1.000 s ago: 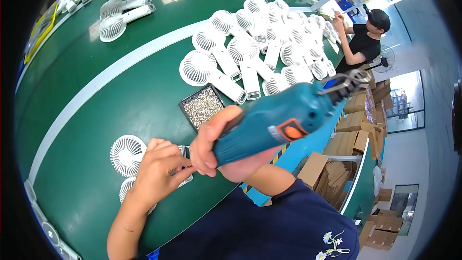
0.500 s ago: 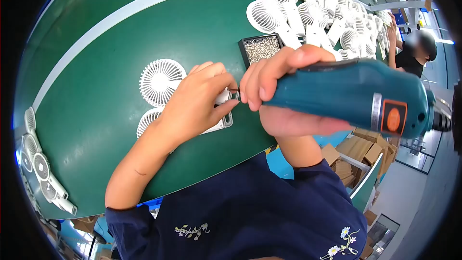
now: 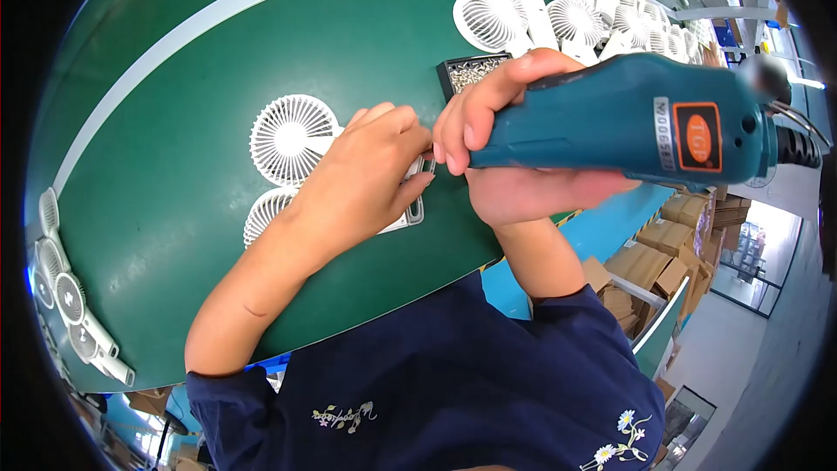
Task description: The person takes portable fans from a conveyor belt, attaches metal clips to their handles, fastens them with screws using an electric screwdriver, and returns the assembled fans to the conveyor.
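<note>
My right hand [image 3: 506,135] is wrapped round a teal electric screwdriver [image 3: 602,126], held almost level with its cable end to the right. Its front end points left, close to the fingertips of my left hand [image 3: 370,166]; the bit is hidden. The left fingers are bent over the handle of a white handheld fan [image 3: 292,139] lying on the green table. Just below it lies a second white fan [image 3: 268,214], partly covered by my left wrist. Behind my right hand is a black tray [image 3: 446,78] of small metal screws.
A pile of white handheld fans [image 3: 575,22] lies at the back right. More fans [image 3: 74,301] line the left edge of the green table [image 3: 166,201]. Cardboard boxes [image 3: 645,262] stand low on the right. Another person [image 3: 767,78] is at the far right.
The screwdriver's rear end has risen in the view, and its label is now sharp. My left hand stays over the fan handle. The whole view has shifted slightly.
</note>
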A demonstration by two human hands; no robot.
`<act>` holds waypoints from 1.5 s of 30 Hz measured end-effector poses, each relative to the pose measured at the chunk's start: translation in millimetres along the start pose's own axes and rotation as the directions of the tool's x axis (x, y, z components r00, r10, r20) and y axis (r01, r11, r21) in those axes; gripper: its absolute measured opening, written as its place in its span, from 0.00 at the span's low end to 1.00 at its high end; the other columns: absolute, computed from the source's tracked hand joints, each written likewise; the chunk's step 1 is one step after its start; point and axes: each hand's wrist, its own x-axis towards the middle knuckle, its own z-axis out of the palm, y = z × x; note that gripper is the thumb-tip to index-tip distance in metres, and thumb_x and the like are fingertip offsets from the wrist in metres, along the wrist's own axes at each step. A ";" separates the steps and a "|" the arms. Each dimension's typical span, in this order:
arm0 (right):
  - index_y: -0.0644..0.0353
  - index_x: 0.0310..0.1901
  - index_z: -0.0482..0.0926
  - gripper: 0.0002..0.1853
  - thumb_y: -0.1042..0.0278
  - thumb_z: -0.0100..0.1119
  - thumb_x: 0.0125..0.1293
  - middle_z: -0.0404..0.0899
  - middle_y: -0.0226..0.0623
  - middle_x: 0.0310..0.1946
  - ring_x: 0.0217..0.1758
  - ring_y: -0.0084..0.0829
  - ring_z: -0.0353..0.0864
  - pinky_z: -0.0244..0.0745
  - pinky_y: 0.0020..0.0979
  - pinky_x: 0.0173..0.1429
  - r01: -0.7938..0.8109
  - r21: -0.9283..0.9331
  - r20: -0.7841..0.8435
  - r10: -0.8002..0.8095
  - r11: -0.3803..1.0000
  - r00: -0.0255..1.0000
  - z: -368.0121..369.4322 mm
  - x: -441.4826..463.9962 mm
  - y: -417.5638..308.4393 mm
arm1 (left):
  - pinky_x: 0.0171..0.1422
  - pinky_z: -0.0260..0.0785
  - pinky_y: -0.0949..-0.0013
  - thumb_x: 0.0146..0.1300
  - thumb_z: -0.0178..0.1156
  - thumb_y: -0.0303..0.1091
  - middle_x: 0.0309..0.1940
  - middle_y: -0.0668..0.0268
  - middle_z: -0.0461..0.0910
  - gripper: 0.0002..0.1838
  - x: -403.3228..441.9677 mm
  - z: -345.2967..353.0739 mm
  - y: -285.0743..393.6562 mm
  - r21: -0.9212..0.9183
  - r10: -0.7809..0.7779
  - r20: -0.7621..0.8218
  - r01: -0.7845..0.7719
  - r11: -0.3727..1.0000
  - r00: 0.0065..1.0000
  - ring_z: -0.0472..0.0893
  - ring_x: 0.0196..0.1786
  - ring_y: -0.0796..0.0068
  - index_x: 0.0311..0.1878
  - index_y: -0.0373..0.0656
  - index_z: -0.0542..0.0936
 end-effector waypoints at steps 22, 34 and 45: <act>0.62 0.59 0.65 0.51 0.16 0.46 0.54 0.75 0.45 0.27 0.20 0.37 0.75 0.73 0.36 0.23 0.202 -0.020 -0.123 -0.203 0.979 0.971 -21.6 -18.1 -47.3 | 0.58 0.67 0.59 0.49 0.63 0.18 0.43 0.59 0.76 0.30 2.3 -12.9 17.2 -0.084 -0.039 -0.001 0.039 0.996 0.999 0.75 0.50 0.56 0.59 0.42 0.72; 0.62 0.56 0.64 0.52 0.12 0.39 0.52 0.73 0.41 0.23 0.16 0.32 0.73 0.74 0.35 0.20 0.238 -0.198 -0.227 -0.281 0.951 0.932 -46.6 -40.2 -46.0 | 0.46 0.67 0.60 0.56 0.63 0.26 0.40 0.60 0.78 0.13 2.4 -30.5 1.0 0.383 -0.090 0.046 0.066 0.921 0.995 0.75 0.41 0.59 0.46 0.39 0.80; 0.56 0.58 0.67 0.37 0.27 0.44 0.65 0.70 0.31 0.27 0.15 0.26 0.68 0.66 0.31 0.18 0.176 -0.132 -0.194 -0.199 0.976 0.961 -8.6 -23.9 -70.4 | 0.43 0.66 0.65 0.42 0.74 0.28 0.35 0.63 0.76 0.22 -6.9 -13.6 16.0 -0.080 0.074 -0.102 -0.083 0.993 0.992 0.74 0.38 0.65 0.44 0.39 0.84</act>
